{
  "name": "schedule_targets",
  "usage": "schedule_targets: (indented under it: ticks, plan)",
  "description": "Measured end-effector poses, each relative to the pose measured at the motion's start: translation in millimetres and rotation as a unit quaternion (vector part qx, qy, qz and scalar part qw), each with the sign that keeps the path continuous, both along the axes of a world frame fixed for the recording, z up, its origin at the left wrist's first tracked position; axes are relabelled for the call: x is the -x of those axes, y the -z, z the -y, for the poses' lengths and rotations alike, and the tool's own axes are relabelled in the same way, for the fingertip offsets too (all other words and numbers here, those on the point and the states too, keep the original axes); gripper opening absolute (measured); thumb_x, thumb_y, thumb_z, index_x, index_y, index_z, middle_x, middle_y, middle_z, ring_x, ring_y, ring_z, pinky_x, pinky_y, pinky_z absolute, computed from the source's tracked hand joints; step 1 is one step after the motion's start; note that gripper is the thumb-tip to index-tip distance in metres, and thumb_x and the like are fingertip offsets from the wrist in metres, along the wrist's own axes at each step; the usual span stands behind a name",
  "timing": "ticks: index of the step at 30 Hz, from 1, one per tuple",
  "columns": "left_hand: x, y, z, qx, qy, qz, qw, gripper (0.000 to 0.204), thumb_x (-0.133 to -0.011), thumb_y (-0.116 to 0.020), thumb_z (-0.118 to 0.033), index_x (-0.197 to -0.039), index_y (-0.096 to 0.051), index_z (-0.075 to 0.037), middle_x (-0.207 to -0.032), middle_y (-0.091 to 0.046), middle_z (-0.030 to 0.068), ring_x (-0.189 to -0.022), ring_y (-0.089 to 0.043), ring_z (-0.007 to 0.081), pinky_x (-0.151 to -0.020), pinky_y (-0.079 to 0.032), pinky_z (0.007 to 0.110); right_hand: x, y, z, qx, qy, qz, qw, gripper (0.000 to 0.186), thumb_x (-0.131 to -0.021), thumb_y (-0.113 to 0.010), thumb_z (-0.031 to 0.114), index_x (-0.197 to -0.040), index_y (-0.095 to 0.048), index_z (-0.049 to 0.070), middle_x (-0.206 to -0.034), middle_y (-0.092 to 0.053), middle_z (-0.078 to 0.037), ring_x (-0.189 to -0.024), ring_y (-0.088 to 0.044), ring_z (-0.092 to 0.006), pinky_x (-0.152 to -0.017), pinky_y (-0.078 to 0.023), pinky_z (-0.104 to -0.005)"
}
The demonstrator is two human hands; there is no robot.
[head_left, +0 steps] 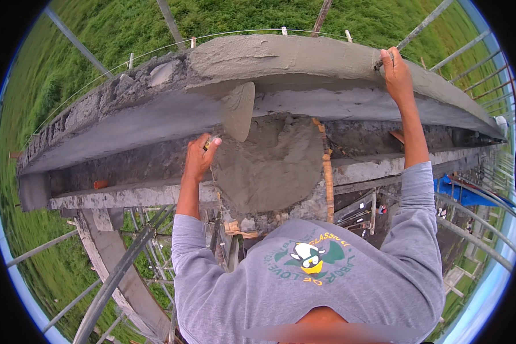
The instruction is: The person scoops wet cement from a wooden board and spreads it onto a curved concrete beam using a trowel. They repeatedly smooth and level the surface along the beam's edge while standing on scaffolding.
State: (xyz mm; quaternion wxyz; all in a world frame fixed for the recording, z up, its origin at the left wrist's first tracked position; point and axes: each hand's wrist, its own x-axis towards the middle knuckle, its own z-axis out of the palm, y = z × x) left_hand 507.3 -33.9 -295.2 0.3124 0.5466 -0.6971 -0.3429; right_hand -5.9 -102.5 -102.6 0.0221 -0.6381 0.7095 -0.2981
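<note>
One trowel (238,113) juts forward-right from the left hand (198,157).

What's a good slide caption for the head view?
Left hand holds a trowel near grey mortar; right hand at the plastered parapet.

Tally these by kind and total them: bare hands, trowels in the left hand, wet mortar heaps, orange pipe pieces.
Bare left hand and bare right hand: 2
Grey mortar-coated trowel: 1
Broad wet grey mortar heap: 1
Short round orange pipe piece: 1
Total: 5
</note>
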Motion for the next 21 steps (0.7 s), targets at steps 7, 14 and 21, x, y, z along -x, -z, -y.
schedule_targets:
  ticks: [7, 14, 21]
  plan:
    - [-36.7, -42.9, -46.2, 0.034, -0.009, 0.092, 0.995, 0.028, -0.100, -0.060, -0.027, -0.109, -0.063, -0.002, -0.091, -0.069, 0.0238, -0.080, -0.065, 0.0473, -0.071, -0.050, 0.049, 3.0, 6.7, 2.6, 0.041, -0.017, -0.004, 0.999, 0.046, -0.110, -0.044, 0.050, -0.105, -0.052, 0.005, -0.071, -0.053, -0.022, -0.067, -0.052, -0.0425, -0.065, -0.042, -0.0481]
    - [35.9, -8.1, -112.0, -0.118, 0.065, 0.248, 0.959, 0.035, -0.099, -0.064, -0.029, -0.123, -0.060, -0.004, -0.111, -0.071, 0.0232, -0.096, -0.069, 0.0461, -0.081, -0.054, 0.053, 6.0, 5.6, 4.0, 0.024, -0.026, -0.026, 0.999, 0.045, -0.110, -0.044, 0.050, -0.104, -0.054, 0.006, -0.069, -0.055, -0.019, -0.065, -0.056, -0.0405, -0.062, -0.042, -0.0490]
    - [71.9, 16.6, -90.3, -0.060, 0.102, 0.240, 0.964, 0.035, -0.099, -0.065, -0.027, -0.127, -0.061, -0.006, -0.119, -0.070, 0.0198, -0.096, -0.070, 0.0439, -0.082, -0.056, 0.051, 11.9, 13.7, 3.3, 0.044, -0.020, -0.058, 0.997, 0.037, -0.107, -0.046, 0.040, -0.108, -0.057, 0.004, -0.082, -0.061, -0.025, -0.078, -0.060, -0.0478, -0.068, -0.046, -0.0550]
